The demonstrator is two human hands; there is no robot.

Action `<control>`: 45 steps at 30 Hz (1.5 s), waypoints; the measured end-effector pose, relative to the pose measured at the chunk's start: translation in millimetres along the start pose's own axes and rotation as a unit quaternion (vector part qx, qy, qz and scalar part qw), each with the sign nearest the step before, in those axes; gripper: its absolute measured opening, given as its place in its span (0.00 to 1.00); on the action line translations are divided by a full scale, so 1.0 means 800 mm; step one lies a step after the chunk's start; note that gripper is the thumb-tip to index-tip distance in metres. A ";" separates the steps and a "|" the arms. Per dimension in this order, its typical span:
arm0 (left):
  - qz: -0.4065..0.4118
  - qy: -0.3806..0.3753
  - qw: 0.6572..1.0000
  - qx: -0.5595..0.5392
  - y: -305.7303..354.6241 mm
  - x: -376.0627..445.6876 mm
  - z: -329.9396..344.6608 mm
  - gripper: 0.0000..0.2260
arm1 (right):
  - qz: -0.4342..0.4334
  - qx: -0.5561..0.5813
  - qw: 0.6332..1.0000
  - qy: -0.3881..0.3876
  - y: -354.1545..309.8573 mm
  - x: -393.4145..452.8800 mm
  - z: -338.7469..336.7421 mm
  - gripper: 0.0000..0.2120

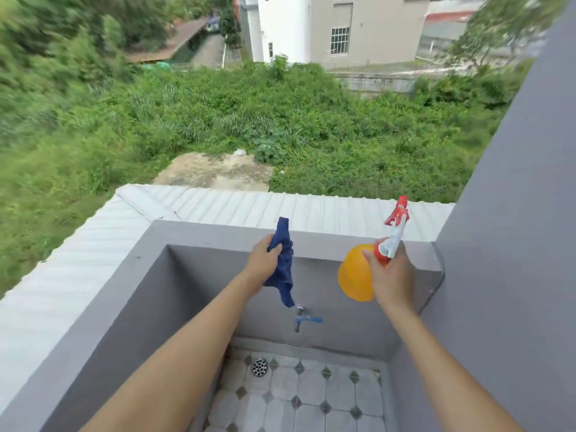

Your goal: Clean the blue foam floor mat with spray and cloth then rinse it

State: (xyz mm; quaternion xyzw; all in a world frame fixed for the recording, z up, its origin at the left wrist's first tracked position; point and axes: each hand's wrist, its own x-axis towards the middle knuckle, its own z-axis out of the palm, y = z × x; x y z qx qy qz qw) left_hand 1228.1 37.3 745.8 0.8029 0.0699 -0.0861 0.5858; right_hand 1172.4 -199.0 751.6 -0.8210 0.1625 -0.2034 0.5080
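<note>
2 hands are full at frame centre: left hand (263, 260) bunches the blue cloth (283, 266), right hand (391, 275) wraps the orange spray bottle (357, 272). Mat unseen. Either item could slip over the parapet (218, 233).
</note>
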 end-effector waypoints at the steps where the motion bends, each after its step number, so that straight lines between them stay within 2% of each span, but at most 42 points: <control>1: -0.004 -0.013 1.000 -0.011 0.010 0.024 0.000 0.12 | -0.006 0.000 1.000 -0.004 -0.007 0.027 0.010 0.10; 5: -0.053 -0.060 0.992 -0.093 0.031 0.108 -0.003 0.12 | -0.008 -0.013 0.999 -0.044 -0.013 0.112 0.055 0.09; 8: -0.088 -0.126 0.969 -0.193 0.028 0.148 0.005 0.12 | 0.003 -0.025 0.997 -0.073 0.003 0.140 0.088 0.08; 11: -0.118 -0.190 0.943 -0.245 0.015 0.184 0.019 0.13 | 0.024 -0.029 0.997 -0.062 0.014 0.166 0.116 0.10; 13: -0.131 -0.194 0.936 -0.262 0.002 0.190 0.021 0.13 | 0.033 -0.016 0.998 -0.053 0.015 0.163 0.120 0.07; 15: -0.147 -0.142 0.955 -0.213 -0.015 0.210 0.011 0.12 | 0.046 -0.002 0.999 -0.029 0.021 0.165 0.133 0.05; 17: -0.155 -0.086 0.979 -0.099 -0.045 0.225 -0.006 0.11 | 0.057 0.004 0.998 -0.011 0.024 0.164 0.142 0.06; 20: -0.138 -0.002 0.990 0.017 -0.081 0.228 -0.034 0.10 | 0.055 -0.009 0.998 0.009 0.028 0.166 0.151 0.08; 22: -0.113 0.059 0.987 0.095 -0.096 0.229 -0.043 0.12 | 0.055 -0.021 0.998 0.024 0.032 0.166 0.155 0.09; 23: -0.103 0.086 0.980 0.144 -0.101 0.229 -0.041 0.17 | 0.056 -0.030 0.998 0.030 0.035 0.165 0.157 0.11; 25: -0.046 0.154 0.945 0.284 -0.104 0.228 -0.028 0.27 | 0.056 -0.050 0.996 0.043 0.041 0.165 0.161 0.14; 26: -0.001 0.148 0.919 0.366 -0.105 0.229 -0.021 0.28 | 0.059 -0.060 0.995 0.050 0.042 0.165 0.164 0.15; 28: 0.071 0.051 0.869 0.487 -0.117 0.233 -0.008 0.31 | 0.060 -0.076 0.993 0.067 0.044 0.164 0.169 0.17; 30: 0.087 -0.032 0.842 0.532 -0.135 0.241 -0.001 0.41 | 0.053 -0.093 0.991 0.086 0.046 0.162 0.172 0.19; 33: 0.092 -0.034 0.835 0.542 -0.150 0.247 0.003 0.43 | 0.039 -0.120 0.987 0.100 0.053 0.161 0.175 0.25; 38: 0.073 -0.075 0.831 0.547 -0.142 0.245 -0.002 0.43 | 0.034 -0.117 0.989 0.085 0.060 0.158 0.174 0.27; 41: 0.044 -0.104 0.827 0.551 -0.129 0.246 -0.005 0.39 | 0.056 -0.120 0.990 0.045 0.054 0.154 0.167 0.24; 43: 0.022 -0.118 0.836 0.536 -0.112 0.246 -0.009 0.34 | 0.080 -0.123 0.989 0.007 0.045 0.157 0.159 0.27; 45: 0.035 -0.102 0.849 0.517 -0.097 0.243 -0.015 0.33 | 0.081 -0.113 0.989 -0.043 0.036 0.150 0.144 0.29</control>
